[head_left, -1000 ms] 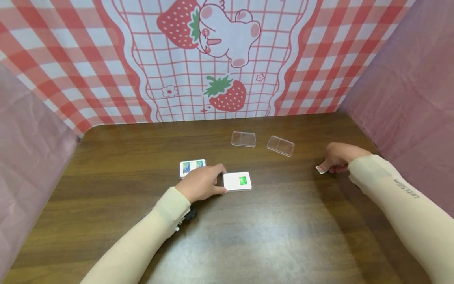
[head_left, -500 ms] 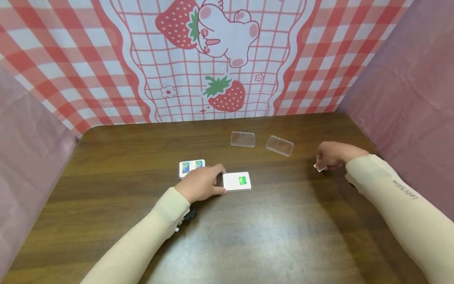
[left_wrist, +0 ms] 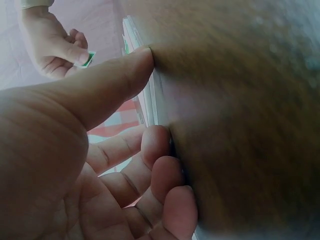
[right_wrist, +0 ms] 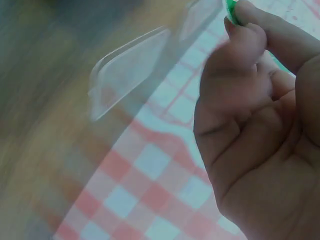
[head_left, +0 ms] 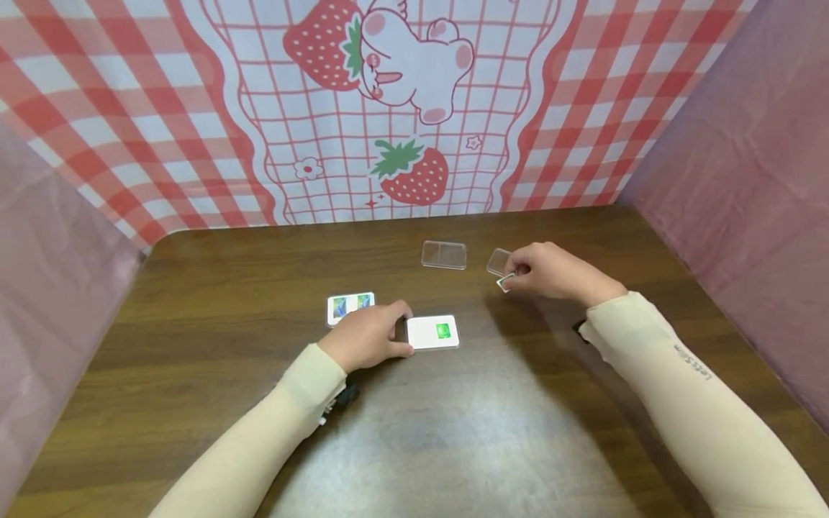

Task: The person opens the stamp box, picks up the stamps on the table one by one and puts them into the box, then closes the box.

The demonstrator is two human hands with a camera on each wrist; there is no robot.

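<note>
My left hand [head_left: 365, 337] holds the near and far left corners of a flat clear case [head_left: 422, 332] with a white insert, which lies on the table. A small green picture fills the right part of that insert. In the left wrist view the thumb and fingertips press against the case's thin edge [left_wrist: 153, 102]. Between thumb and fingertips, my right hand [head_left: 547, 270] pinches a small square card [head_left: 504, 283], green in the right wrist view. The hand is over the table and partly covers a clear case [head_left: 497, 261] behind it.
Another clear case [head_left: 443, 255] with a dividing line lies toward the back. Left of the hands, a case with two blue-green pictures [head_left: 342, 306] is partly hidden by the left hand. A red-and-white checked cloth [head_left: 246, 151] hangs along the table's back edge.
My right hand has moved left with the small card, from the right side of the table to the right-hand clear case. The left hand has stayed in place.
</note>
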